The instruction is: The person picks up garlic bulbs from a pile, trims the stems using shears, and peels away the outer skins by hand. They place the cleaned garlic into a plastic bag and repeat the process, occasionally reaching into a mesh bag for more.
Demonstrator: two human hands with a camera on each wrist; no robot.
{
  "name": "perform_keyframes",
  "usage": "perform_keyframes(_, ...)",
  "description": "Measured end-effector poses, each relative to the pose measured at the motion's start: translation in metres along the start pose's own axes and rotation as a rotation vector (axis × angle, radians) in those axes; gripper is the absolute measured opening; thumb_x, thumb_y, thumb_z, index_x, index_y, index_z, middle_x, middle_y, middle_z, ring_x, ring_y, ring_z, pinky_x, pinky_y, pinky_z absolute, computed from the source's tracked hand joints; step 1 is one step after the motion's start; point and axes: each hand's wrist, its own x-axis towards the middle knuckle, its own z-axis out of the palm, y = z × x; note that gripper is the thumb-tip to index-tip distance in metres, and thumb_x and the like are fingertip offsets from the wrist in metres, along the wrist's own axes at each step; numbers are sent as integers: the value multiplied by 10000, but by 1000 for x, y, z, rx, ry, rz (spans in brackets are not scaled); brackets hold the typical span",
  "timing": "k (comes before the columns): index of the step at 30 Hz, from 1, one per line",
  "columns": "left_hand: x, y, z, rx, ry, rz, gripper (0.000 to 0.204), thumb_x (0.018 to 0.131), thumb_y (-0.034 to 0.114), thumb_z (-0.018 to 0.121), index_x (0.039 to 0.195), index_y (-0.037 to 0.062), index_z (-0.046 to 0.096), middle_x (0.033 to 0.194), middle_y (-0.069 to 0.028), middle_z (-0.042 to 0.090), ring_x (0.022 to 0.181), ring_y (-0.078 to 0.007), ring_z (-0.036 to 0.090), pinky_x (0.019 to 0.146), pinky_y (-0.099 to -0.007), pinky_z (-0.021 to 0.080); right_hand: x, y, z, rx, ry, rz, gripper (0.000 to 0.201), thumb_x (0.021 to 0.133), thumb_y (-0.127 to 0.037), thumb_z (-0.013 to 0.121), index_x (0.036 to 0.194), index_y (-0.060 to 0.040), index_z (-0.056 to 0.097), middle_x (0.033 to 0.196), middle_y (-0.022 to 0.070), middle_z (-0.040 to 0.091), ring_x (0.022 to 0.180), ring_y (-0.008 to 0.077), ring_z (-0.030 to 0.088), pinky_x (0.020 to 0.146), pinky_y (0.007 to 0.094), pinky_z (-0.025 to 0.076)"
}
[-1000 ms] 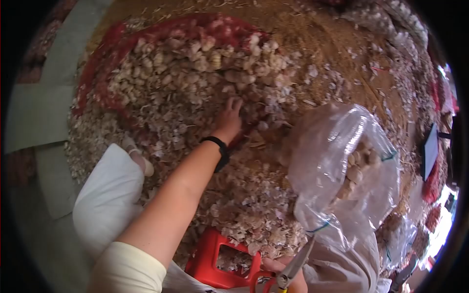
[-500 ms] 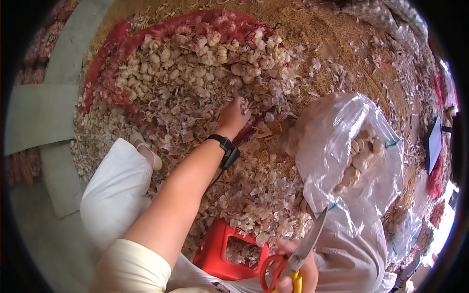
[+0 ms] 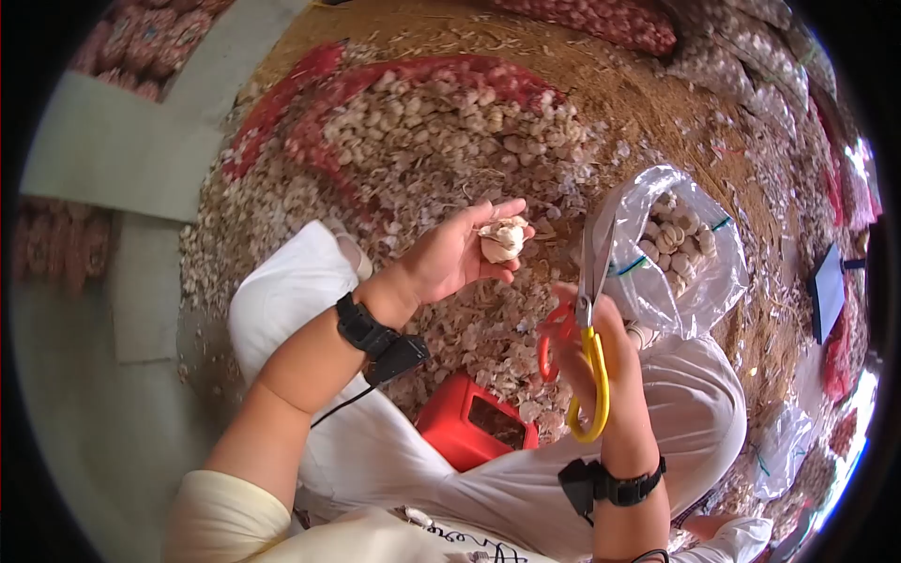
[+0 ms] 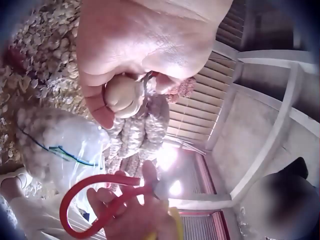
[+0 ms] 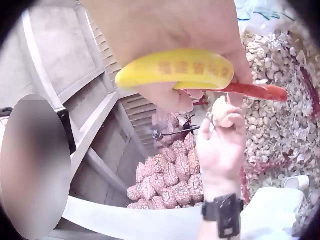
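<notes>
A garlic bulb (image 3: 504,240) lies in my left hand (image 3: 450,251), whose palm is turned up over the pile. Fingers curl round the bulb in the left wrist view, where its pale rounded side (image 4: 122,95) shows. My right hand (image 3: 615,342) grips scissors (image 3: 587,314) with one red and one yellow handle, blades pointing up and away from me. The blades stand to the right of the bulb, apart from it. Up close in the right wrist view, the yellow handle (image 5: 175,69) crosses in front of the right hand's fingers.
Right of the scissors, a clear plastic bag (image 3: 633,291) holds several trimmed bulbs. A red net (image 3: 450,70) with loose garlic (image 3: 404,122) spreads ahead over dry skins. Between my legs is a red plastic stool (image 3: 460,418). Full net sacks (image 3: 601,19) lie at the back.
My left hand has come back from the garlic pile with a bulb and turned palm up. The right hand has raised the scissors from my lap towards it. The view has shifted.
</notes>
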Motion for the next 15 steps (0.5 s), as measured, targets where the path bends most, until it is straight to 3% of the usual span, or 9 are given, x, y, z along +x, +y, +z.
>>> perform_keyframes(1, -18, 5, 10, -14, -21, 17, 592, 1007, 329, 373, 1490, 31, 205, 1316, -126, 514, 939, -189, 598, 848, -310, 513, -1, -1, 4, -155, -2, -91, 469, 821, 13, 628, 1278, -29, 532, 1117, 72, 463, 989, 140, 546, 837, 264, 472)
perform_keyframes(2, -37, 9, 13, 31, -43, 17, 654, 945, 167, 459, 1494, -1, 145, 1368, -130, 481, 1006, -190, 586, 895, -306, 489, -4, -4, 10, -96, -3, -81, 478, 820, 9, 634, 1284, -41, 531, 1127, 66, 450, 987, 147, 551, 835, 260, 470)
perform_keyframes(3, -53, 10, 19, 26, -26, 30, 654, 945, 167, 459, 1494, -1, 145, 1368, -130, 481, 1006, -190, 586, 895, -306, 489, -6, -5, 11, -221, -31, -178, 489, 815, 8, 643, 1287, -48, 530, 1125, 68, 447, 957, 159, 560, 822, 267, 480)
perform_keyframes(5, -81, 8, 31, 349, 38, 158, 674, 921, 82, 535, 1488, 11, 179, 1379, -133, 474, 1013, -166, 584, 881, -294, 493, -12, -12, 24, -243, 8, -192, 478, 797, 63, 594, 1260, -52, 565, 1079, 65, 478, 828, 137, 575, 731, 268, 519)
perform_keyframes(6, -92, 6, 33, 307, 89, 172, 677, 898, 75, 622, 1464, 17, 254, 1348, -117, 493, 1005, -138, 580, 848, -275, 498, -13, -10, 28, -247, -9, -190, 478, 797, 63, 594, 1260, -52, 565, 1079, 65, 478, 828, 137, 575, 731, 268, 519)
perform_keyframes(8, -107, -2, 33, 309, 113, 237, 635, 900, 109, 640, 1433, 8, 308, 1265, -88, 536, 1000, -128, 581, 833, -272, 508, -12, 3, 31, -544, 61, -320, 508, 787, 79, 598, 1267, -86, 574, 1072, 59, 469, 824, 128, 577, 712, 250, 517)
perform_keyframes(10, -117, -12, 24, 321, 155, 279, 652, 896, 275, 673, 1415, 29, 365, 1132, -44, 559, 914, -93, 564, 789, -261, 502, -13, 7, 36, -585, 49, -337, 517, 783, 85, 599, 1265, -102, 579, 1067, 58, 469, 819, 125, 577, 703, 240, 516)
perform_keyframes(13, -120, -13, 16, 215, 191, 348, 635, 896, 323, 668, 1392, 29, 401, 1056, -36, 571, 861, -86, 551, 768, -261, 497, -11, 10, 43, -645, 58, -374, 525, 769, 74, 627, 1257, -115, 585, 1043, 69, 467, 805, 142, 561, 704, 252, 514)
perform_keyframes(15, -120, -11, 15, 224, 228, 373, 616, 902, 354, 657, 1367, 21, 429, 1027, -35, 578, 843, -91, 546, 763, -255, 488, -13, 4, 48, -814, 11, -340, 479, 786, -37, 692, 1244, -120, 583, 1067, 124, 465, 863, 256, 592, 731, 341, 523)
